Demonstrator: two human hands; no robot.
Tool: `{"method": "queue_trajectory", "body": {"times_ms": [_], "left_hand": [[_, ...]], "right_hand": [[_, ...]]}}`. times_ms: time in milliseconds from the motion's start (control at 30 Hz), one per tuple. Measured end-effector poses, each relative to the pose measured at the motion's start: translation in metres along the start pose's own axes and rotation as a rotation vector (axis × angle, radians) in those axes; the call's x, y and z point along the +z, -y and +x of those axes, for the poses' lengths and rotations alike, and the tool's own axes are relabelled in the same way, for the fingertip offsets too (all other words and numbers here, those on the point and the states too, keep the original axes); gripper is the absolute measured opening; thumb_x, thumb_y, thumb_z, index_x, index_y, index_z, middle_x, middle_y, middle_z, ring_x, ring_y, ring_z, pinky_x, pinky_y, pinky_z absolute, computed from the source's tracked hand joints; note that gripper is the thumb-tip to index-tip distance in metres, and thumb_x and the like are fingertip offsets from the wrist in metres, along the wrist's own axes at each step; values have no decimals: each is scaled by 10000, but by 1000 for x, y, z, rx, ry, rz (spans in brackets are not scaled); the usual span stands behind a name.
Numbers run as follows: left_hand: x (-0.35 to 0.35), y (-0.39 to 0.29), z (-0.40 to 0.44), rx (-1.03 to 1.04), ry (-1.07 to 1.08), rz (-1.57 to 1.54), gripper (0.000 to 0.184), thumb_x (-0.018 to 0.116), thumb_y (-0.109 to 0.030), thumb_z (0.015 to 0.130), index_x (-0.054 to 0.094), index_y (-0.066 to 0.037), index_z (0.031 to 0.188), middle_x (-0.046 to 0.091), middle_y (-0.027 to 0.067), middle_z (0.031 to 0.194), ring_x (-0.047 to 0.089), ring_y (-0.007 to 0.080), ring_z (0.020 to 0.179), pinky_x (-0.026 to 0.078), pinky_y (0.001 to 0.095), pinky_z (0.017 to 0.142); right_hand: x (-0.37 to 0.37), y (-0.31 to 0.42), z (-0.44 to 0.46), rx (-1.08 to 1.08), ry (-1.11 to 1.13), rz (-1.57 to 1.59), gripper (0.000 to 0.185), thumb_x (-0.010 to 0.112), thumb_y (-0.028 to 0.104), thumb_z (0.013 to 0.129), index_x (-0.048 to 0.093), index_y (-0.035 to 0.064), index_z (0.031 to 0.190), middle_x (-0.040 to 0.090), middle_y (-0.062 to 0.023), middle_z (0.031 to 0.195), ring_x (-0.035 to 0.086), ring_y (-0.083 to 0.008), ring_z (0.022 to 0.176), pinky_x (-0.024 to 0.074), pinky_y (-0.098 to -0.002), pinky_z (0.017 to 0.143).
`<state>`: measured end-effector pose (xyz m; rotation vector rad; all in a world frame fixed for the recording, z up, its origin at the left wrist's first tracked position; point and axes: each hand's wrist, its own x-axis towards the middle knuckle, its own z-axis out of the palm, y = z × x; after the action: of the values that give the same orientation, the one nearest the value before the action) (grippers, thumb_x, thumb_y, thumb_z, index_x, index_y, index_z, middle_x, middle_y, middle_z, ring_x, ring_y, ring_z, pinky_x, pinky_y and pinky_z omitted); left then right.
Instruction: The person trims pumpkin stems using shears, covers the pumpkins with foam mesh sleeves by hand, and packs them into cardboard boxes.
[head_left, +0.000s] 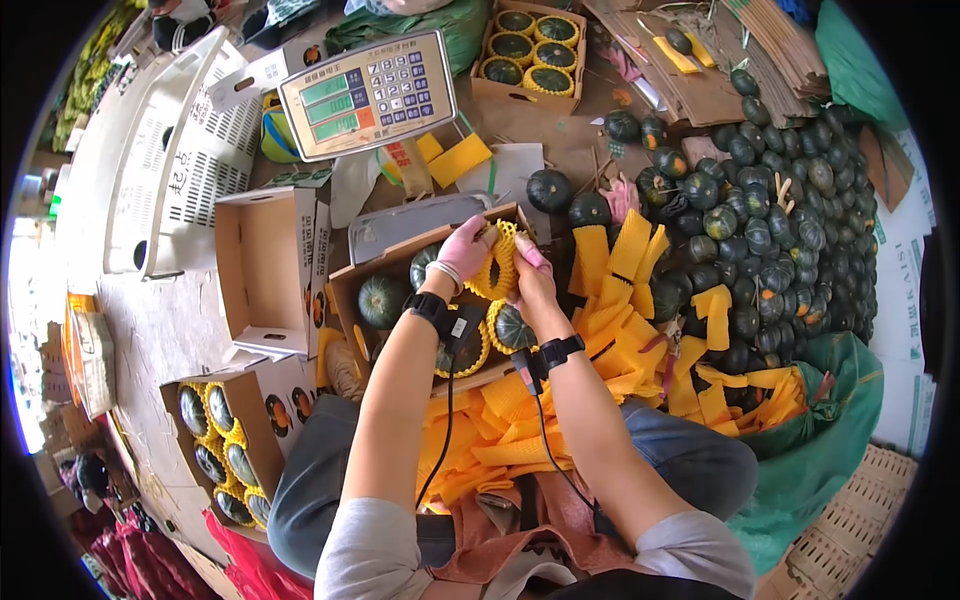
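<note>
Both hands are over an open cardboard box (341,318) in front of me. A yellow foam net sleeve (503,250) is stretched between them, with my left hand (463,252) gripping its left side and my right hand (534,272) its right side. Inside the box, a bare dark green squash (382,301) sits at the left end. Another squash (514,328) in yellow netting lies just below my hands. My forearms hide part of the box. Flat yellow foam sleeves (520,410) are heaped beside and below it.
A digital scale (368,95) stands beyond the box. Many loose squashes (760,240) are piled at right. Packed boxes stand at the top (530,55) and lower left (225,440). An open carton (262,270) and white crate (200,150) are at left; a green sack (830,430) is at right.
</note>
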<state>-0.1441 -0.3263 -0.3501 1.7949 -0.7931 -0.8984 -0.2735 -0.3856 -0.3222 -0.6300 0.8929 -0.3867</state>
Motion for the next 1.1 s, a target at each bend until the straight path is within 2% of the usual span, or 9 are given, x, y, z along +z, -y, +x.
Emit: {"method": "queue_trajectory", "body": {"times_ms": [100, 167, 300, 333, 467, 667, 867, 1033, 1100], "left_hand": [[-6, -22, -27, 91, -141, 39, 141, 565, -168, 901, 539, -37, 948, 566, 126, 758, 515, 236, 682, 442, 321, 656], [-21, -57, -82, 89, -260, 107, 131, 553, -161, 903, 533, -34, 931, 552, 131, 713, 500, 256, 629, 443, 342, 611], [-17, -31, -194, -52, -434, -12, 101, 506, -123, 932, 517, -30, 971, 503, 47, 792, 463, 126, 731, 422, 275, 675], [-7, -12, -208, -44, -506, -36, 81, 473, -99, 948, 506, -33, 981, 454, -4, 832, 413, 86, 781, 398, 232, 715], [-1, 2, -212, 110, -614, -107, 144, 521, -103, 922, 522, -14, 1036, 552, 62, 862, 488, 125, 803, 432, 263, 740], [-19, 5, -195, 11, -626, -82, 105, 530, -129, 938, 539, -26, 916, 502, -18, 748, 426, 64, 696, 385, 197, 639], [-23, 43, -180, -175, -577, -478, 156, 551, -145, 927, 582, 5, 900, 576, 5, 734, 472, 45, 671, 410, 214, 597], [-24, 35, -186, -122, -675, 215, 77, 546, -43, 867, 579, 23, 889, 586, 146, 709, 561, 218, 640, 458, 305, 634], [-23, 30, -191, -113, -704, 234, 83, 552, -17, 846, 572, 4, 924, 595, 142, 760, 571, 293, 668, 466, 326, 649]], "right_hand": [[5, 10, -24, -6, 13, -6, 296, 530, 165, 928, 567, 64, 1204, 607, -21, 1058, 587, -112, 930, 475, -234, 798], [6, 6, -55, -298, 146, -267, 211, 539, 135, 925, 615, 34, 1093, 609, -38, 1027, 576, -100, 876, 459, -225, 756], [0, -37, -102, -610, 230, -667, 136, 609, 129, 887, 646, 36, 979, 592, -70, 874, 574, -155, 787, 445, -250, 729], [-14, -56, -93, -939, 315, -952, 133, 652, 143, 853, 655, 68, 962, 590, -90, 862, 577, -225, 772, 453, -282, 721], [-4, -54, -93, -513, 286, -690, 163, 647, 128, 858, 622, 5, 962, 616, -77, 857, 597, -149, 792, 457, -254, 689], [-8, -63, -50, -919, 361, -700, 216, 522, -52, 879, 667, 32, 1015, 648, -46, 870, 580, -67, 801, 443, -194, 707], [-6, -61, -37, -335, 293, -678, 143, 570, 95, 907, 659, 21, 990, 644, -56, 808, 557, -70, 759, 444, -228, 700], [20, -38, -64, -853, -77, -1285, 351, 610, 300, 874, 463, 37, 695, 520, -155, 665, 524, -360, 653, 415, -411, 585], [15, -39, -77, -941, 24, -1200, 343, 618, 320, 864, 469, 46, 722, 528, -135, 686, 545, -312, 647, 421, -413, 569]]}}
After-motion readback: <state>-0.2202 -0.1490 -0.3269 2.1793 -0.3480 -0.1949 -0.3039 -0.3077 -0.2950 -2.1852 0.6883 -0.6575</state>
